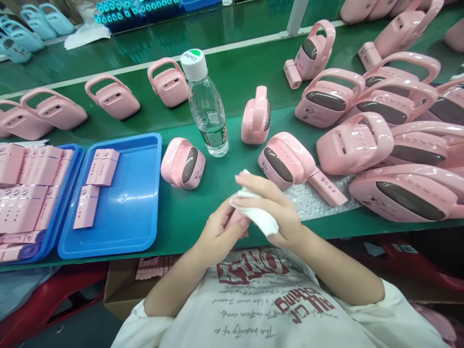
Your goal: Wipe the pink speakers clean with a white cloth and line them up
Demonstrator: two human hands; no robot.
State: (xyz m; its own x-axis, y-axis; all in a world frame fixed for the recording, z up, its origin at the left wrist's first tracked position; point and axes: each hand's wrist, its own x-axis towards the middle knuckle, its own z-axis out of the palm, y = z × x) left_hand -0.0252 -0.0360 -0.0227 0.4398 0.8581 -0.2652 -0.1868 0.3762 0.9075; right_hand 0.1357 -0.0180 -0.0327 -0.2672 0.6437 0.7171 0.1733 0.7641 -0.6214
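In front of my chest, my left hand has its fingers closed round a small pink piece, mostly hidden by the hands. My right hand grips a folded white cloth and presses it against that piece. Just beyond my right hand stands a pink portable speaker with a dark oval front panel. A pink rectangular stick with a row of buttons leans at its side. To the left, another pink speaker faces partly right.
A blue tray at left holds several pink button sticks; a fuller blue tray adjoins it. A clear plastic bottle stands behind my hands. Many pink speakers crowd the right, some on bubble wrap. More pink speakers line the back left.
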